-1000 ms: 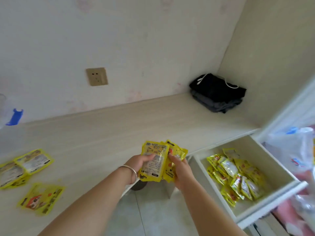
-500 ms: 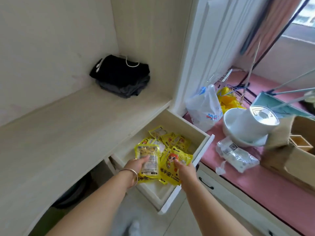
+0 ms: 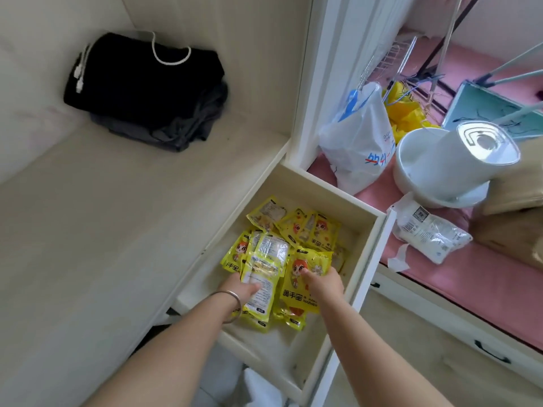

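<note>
Both hands reach into the drawer (image 3: 370, 250), side by side at its near end. The left hand (image 3: 239, 289) grips a packet stack (image 3: 263, 284). The right hand (image 3: 323, 282) pinches a packet (image 3: 305, 292). Loose packets (image 3: 296, 226) lie in the drawer's far half.

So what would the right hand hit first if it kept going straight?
Probably the loose packets piled in the drawer, just beyond the packet the right hand holds; depth unclear.

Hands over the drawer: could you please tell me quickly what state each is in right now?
Left hand: closed, holding the white-labelled yellow packet.
Right hand: closed, holding the cartoon-printed yellow packet, thumb on top.
</note>
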